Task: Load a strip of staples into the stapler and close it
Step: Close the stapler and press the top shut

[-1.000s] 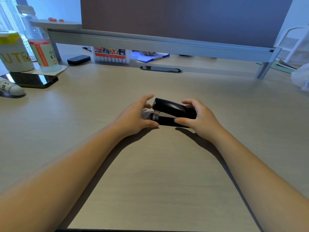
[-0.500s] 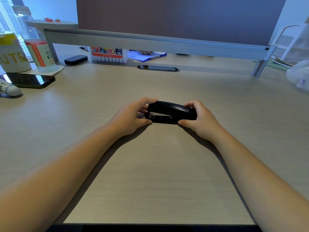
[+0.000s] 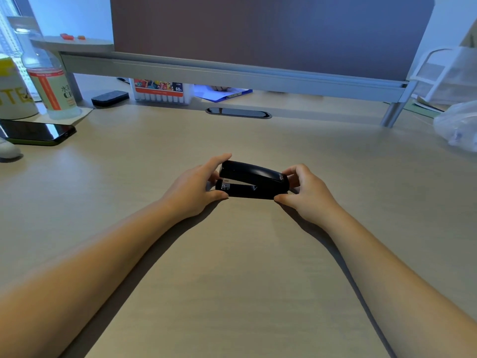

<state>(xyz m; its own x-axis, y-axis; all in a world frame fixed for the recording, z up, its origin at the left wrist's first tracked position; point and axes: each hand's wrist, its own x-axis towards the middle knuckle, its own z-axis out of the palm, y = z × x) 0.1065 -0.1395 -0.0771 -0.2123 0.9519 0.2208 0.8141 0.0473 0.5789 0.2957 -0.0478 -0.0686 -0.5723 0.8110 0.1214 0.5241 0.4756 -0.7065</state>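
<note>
A black stapler [image 3: 254,180] lies lengthwise on the light wooden desk [image 3: 232,267], in the middle of the view. Its top arm sits low over the base, with a narrow gap at the left front end where a bit of metal shows. My left hand [image 3: 196,188] grips that front end, fingers over the top and thumb at the base. My right hand [image 3: 308,192] pinches the rear end between thumb and fingers. No loose strip of staples is visible.
A phone [image 3: 38,133] lies at the far left beside a bottle [image 3: 50,81] and a yellow-lettered cup [image 3: 13,96]. A marker box [image 3: 161,93] and a black case [image 3: 109,98] sit under the raised monitor shelf [image 3: 232,73]. A plastic bag [image 3: 456,127] is far right.
The stapler's top arm came down from a wider opening a second ago, looked pressed flat half a second ago, and now shows a small gap at the front. Both hands stayed on it.
</note>
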